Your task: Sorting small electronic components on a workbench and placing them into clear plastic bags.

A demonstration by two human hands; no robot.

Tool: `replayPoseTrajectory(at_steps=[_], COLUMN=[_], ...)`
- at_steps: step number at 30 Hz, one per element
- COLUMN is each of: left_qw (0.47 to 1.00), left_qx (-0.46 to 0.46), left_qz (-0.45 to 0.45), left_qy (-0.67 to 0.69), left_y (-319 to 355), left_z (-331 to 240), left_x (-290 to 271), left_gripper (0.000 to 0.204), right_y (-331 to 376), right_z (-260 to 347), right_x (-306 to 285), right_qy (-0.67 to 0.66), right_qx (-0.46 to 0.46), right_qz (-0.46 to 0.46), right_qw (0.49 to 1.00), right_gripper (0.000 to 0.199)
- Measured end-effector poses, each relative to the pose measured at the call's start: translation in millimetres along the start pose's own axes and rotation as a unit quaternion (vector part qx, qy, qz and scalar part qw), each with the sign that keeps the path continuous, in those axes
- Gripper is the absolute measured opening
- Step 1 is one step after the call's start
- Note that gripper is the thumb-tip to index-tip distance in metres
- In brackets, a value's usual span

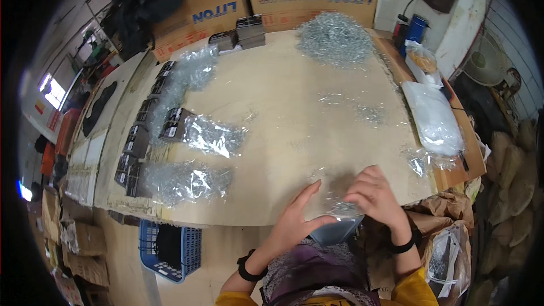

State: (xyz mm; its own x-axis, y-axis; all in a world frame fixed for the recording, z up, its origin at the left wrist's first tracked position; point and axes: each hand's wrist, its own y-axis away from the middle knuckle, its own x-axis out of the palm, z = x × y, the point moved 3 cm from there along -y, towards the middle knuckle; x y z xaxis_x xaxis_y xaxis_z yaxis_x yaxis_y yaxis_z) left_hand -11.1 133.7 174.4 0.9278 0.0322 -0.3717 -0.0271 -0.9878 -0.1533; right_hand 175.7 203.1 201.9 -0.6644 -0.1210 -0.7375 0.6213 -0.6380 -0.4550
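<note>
At the pale tabletop's (272,102) near edge, the left hand (292,222) is spread and released, thumb apart from fingers; the right hand (375,197) curls, whatever it grips impossible to tell; thin shiny slivers (343,209) lie between them, beside a blue-grey tray (335,234); a sliver heap (334,39) sits far off.

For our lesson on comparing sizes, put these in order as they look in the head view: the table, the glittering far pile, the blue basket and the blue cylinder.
Largest to smallest:
1. table
2. glittering far pile and blue basket: too alike to rank
3. blue cylinder
</note>
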Motion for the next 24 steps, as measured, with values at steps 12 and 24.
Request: replayPoseTrajectory(at_steps=[12,24], left_qw=[0.940,0.958], left_qx=[-0.155,-0.093], left_qz=[0.075,-0.178], left_qy=[0.296,-0.207], left_y=[-7.2,-54.7], left_z=[33.0,34.3], left_x=[16.7,-79.3], left_gripper=[0.022,0.026], right_y=[26.6,48.7], right_z=[-13.3,-18.5], right_x=[39.2,-7.3], right_qy=[-0.312,-0.228], right_qx=[0.223,0.194], right_qz=[-0.021,-0.137], right_qw=[0.923,0.944], right_gripper=[0.012,0.019])
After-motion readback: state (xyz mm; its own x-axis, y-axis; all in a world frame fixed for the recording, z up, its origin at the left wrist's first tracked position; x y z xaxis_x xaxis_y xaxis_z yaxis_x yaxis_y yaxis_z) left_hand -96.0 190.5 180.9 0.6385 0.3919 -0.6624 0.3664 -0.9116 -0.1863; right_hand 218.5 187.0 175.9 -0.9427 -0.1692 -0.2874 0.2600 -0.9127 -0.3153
